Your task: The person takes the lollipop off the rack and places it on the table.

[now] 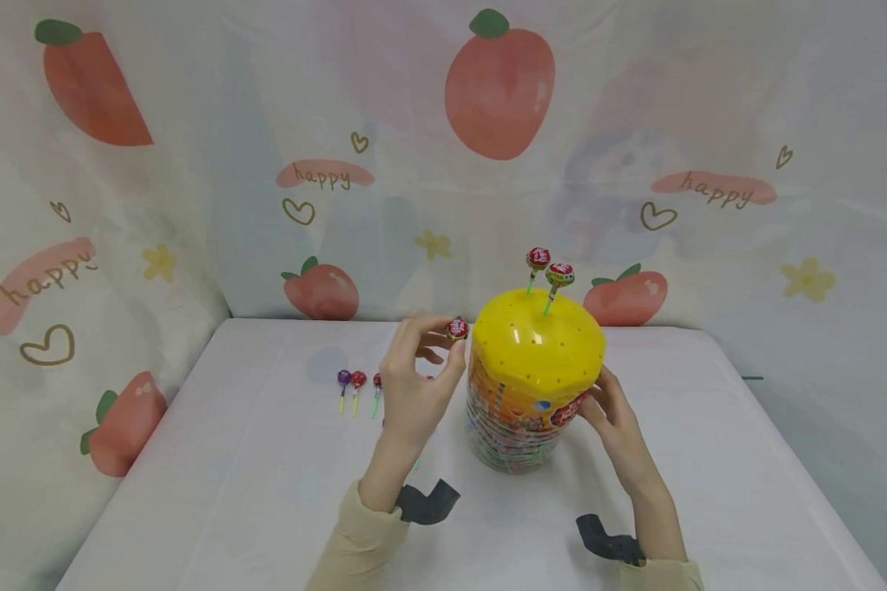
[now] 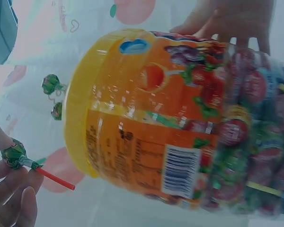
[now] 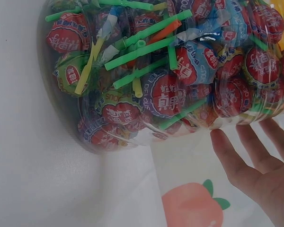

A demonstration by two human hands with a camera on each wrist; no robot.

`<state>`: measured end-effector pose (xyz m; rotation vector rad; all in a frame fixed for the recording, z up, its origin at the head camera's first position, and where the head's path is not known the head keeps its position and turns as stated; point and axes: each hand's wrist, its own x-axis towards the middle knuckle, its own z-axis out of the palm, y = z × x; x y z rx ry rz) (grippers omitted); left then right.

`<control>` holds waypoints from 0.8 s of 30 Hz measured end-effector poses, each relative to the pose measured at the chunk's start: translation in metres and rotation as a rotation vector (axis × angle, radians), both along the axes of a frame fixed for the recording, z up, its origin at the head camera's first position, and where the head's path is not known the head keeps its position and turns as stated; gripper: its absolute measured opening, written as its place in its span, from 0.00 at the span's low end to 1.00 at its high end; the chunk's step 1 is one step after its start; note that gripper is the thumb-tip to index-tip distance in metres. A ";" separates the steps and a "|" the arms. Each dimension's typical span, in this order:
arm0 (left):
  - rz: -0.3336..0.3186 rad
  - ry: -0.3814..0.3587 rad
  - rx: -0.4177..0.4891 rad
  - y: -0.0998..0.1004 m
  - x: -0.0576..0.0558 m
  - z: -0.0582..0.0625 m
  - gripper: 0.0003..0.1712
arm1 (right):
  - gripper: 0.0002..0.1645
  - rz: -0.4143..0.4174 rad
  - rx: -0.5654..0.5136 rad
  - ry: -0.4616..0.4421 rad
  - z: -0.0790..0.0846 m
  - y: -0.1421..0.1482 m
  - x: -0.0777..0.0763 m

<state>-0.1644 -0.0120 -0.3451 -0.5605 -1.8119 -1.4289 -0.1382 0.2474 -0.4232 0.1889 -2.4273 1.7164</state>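
Between thumb and fingers, my left hand (image 1: 416, 390) pinches a lollipop (image 1: 457, 329) by its wrapped head, just left of a yellow lid; its red stick (image 2: 57, 179) points toward the jar in the left wrist view. The yellow lid (image 1: 513, 349), dotted with small holes, caps a large clear jar (image 1: 513, 435) packed with wrapped lollipops. Two lollipops, one farther back (image 1: 538, 258) and one nearer (image 1: 559, 274), stand upright with their sticks in the lid. Fairly straight, spread fingers of my right hand (image 1: 622, 435) rest against the jar's right side.
On the white table (image 1: 214, 460), left of the jar, lie a purple lollipop (image 1: 343, 377), a red one (image 1: 358, 378) and others partly hidden behind my left hand. A printed cloth (image 1: 399, 90) hangs behind the table. A dark strap piece sits at each wrist.
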 end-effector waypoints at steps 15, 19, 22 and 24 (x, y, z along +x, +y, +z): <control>0.078 -0.171 0.047 -0.010 0.015 -0.060 0.14 | 0.35 -0.002 0.004 -0.018 -0.001 0.001 -0.001; 0.074 -0.232 0.048 -0.010 0.015 -0.071 0.13 | 0.34 -0.006 0.006 -0.019 0.000 0.001 -0.001; 0.079 -0.278 0.039 -0.012 0.014 -0.076 0.13 | 0.34 -0.007 0.006 -0.019 0.000 0.000 -0.001; 0.080 -0.307 0.023 -0.014 0.013 -0.079 0.14 | 0.34 -0.006 0.010 -0.016 0.000 0.000 -0.001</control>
